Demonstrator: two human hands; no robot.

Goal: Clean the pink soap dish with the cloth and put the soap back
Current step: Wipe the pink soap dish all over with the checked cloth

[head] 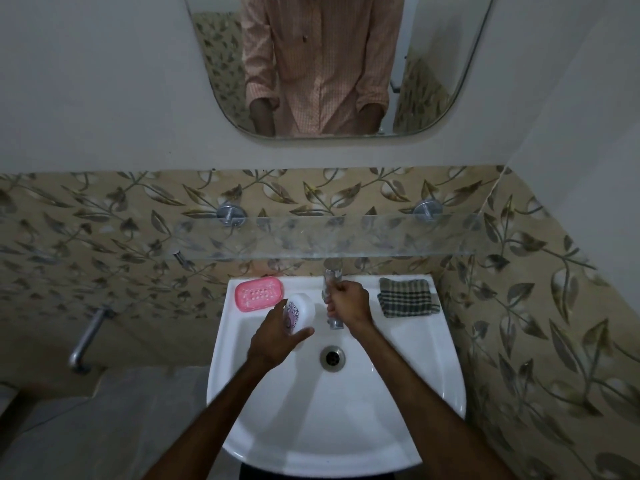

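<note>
Both forearms reach up from the bottom edge over the white basin [398, 393]. Left hand [277, 336] is curled around the white soap [300, 311], thumb across its lower end, holding it above the basin's left side. Just beyond that grip, up and to the left and not touching it, the pink soap dish [259, 293] sits empty on the back-left ledge. Right hand [348, 303] is closed around the steel tap [333, 296] in the middle. On the back-right ledge lies the folded checked cloth [407, 297], well apart from both hands.
</note>
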